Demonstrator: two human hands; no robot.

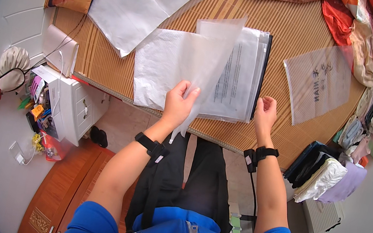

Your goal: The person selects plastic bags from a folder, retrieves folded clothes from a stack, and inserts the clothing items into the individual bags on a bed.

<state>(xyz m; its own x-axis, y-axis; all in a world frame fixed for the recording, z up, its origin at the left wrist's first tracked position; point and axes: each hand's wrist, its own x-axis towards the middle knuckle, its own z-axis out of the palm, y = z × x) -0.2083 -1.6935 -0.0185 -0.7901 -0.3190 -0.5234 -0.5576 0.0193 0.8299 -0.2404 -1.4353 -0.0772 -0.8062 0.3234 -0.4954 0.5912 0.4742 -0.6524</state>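
My left hand [180, 103] pinches a translucent plastic bag [217, 57], lifted and partly folded over, its lower corner hanging past the table edge. Under it lies a stack of clear zip bags [245, 72] with dark print and a black strip along the right side. My right hand [266, 114] is closed, fingers curled, right beside that black strip; whether anything is between its fingers is hidden. To the left of the stack, partly beneath the raised bag, a white plastic sheet or bag [155, 67] lies flat.
A larger white bag [136, 2] lies at the far left, a printed clear bag [317, 84] at the right. Crumpled red and cream cloth [359, 27] covers the back right of the mat-topped table [148, 110]. Folded clothes [329, 175] and a white drawer cabinet [74, 107] flank it.
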